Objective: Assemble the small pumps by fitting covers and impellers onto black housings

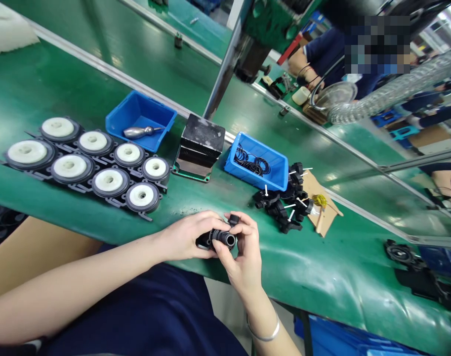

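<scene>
Black plastic fitting: held over the near edge of the green surface, left hand closed around its body, right hand fingers pinching its round open end. Stock: 8 white-centred discs at the left, 1 blue bin of black rings and 1 pile of similar fittings at the middle. Progress, judged: 1 piece in hand, pile remaining. Labels, writing: none legible.
</scene>
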`<state>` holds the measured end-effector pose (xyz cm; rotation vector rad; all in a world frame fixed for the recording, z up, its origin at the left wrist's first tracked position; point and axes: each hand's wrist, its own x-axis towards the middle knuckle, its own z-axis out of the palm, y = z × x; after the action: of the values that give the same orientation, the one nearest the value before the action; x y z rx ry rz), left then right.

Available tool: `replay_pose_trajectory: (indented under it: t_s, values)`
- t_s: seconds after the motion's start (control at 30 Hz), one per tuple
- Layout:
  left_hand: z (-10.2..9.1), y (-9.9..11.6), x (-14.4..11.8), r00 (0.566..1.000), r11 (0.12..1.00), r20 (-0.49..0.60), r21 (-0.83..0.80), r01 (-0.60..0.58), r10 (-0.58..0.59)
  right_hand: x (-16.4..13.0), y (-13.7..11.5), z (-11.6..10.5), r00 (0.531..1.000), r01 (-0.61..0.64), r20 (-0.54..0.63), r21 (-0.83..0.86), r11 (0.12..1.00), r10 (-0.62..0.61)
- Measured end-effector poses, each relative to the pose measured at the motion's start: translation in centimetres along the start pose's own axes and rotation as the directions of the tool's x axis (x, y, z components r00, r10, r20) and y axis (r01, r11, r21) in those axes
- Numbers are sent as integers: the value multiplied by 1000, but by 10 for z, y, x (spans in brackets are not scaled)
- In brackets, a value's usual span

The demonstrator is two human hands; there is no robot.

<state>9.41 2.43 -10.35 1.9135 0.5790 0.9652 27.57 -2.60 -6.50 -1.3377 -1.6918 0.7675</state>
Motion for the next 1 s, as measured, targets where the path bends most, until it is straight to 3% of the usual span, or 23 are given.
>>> replay_pose_trajectory:
  t_s: [0.1,0.17,0.27,0.33,0.43,0.5,0.6,0.67,0.73,0.8,0.83,0.9,1.0]
  values:
    - [-4,16,3,998,999,-55,51,-11,14,6,-10,-15,997,0,77,-43,999,3]
    - [-18,37,9,996,997,-77,76,-27,33,15,-20,-30,993,36,110,-11,999,-35]
    - [-59,70,27,988,983,-113,166,-85,104,40,-35,-52,987,154,48,-9,988,-153]
    - [-92,80,47,973,960,-185,266,-86,139,68,-44,-65,974,227,-3,-74,971,-228]
    - [-134,68,82,955,965,-291,260,18,60,122,-65,-81,927,332,-148,-101,938,-344]
    - [-150,50,103,954,982,-296,162,101,-50,163,-90,-93,857,430,-259,-114,895,-445]
    - [-159,26,123,953,983,-259,54,173,-154,225,-145,-111,733,561,-345,-182,808,-587]
    - [-160,18,130,956,983,-239,31,183,-171,266,-188,-122,675,593,-396,-212,777,-623]
    - [-161,14,137,960,983,-223,33,179,-168,301,-229,-133,688,602,-397,-157,783,-608]
    - [-163,12,143,963,984,-217,41,172,-159,323,-258,-142,778,537,-354,-54,842,-519]
    - [-164,12,146,964,985,-217,42,170,-157,327,-265,-145,790,529,-344,-35,848,-507]
    - [-167,9,152,964,985,-217,41,168,-155,322,-261,-149,774,563,-309,-64,824,-553]
    - [-169,6,157,967,986,-203,26,165,-156,289,-220,-152,726,646,-167,-164,745,-667]
